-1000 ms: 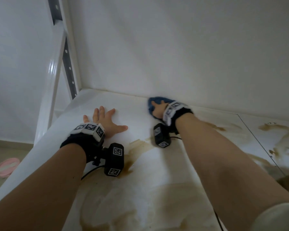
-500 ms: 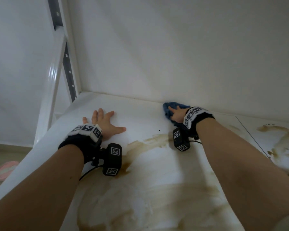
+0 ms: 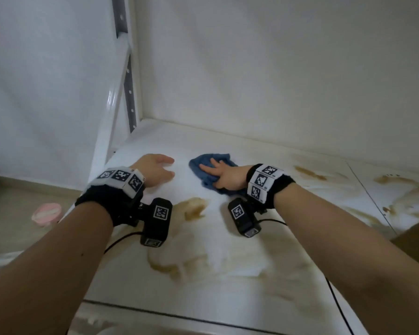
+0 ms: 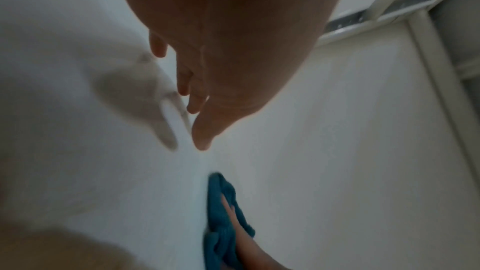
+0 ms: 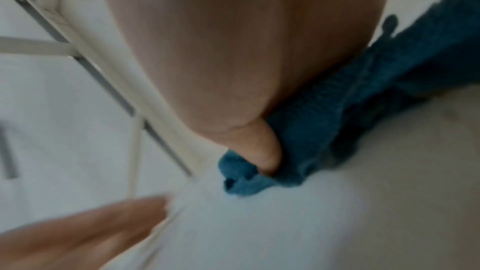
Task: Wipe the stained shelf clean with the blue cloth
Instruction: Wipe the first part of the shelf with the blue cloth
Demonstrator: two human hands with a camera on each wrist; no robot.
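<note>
The white shelf (image 3: 155,141) carries brown stains (image 3: 194,209) across its middle, front and right. A crumpled blue cloth (image 3: 200,165) lies near the back left. My right hand (image 3: 218,175) presses on it, fingers spread over the top. In the right wrist view the thumb (image 5: 262,151) is tucked into a fold of the cloth (image 5: 337,120). My left hand (image 3: 155,168) sits just left of the cloth, empty, with its fingers loosely bent. In the left wrist view its fingers (image 4: 187,100) hang just over the shelf, and the cloth (image 4: 221,202) shows beyond them.
A white upright post (image 3: 111,112) and grey perforated rail (image 3: 128,93) bound the shelf's left side. The back wall rises close behind. A seam (image 3: 368,194) splits off a stained right panel. A brown box (image 3: 416,243) is at right, a pink object (image 3: 46,213) on the floor.
My right hand has slid the cloth left along the back, close to the left hand. The left hand's fingers went from spread flat to loosely bent.
</note>
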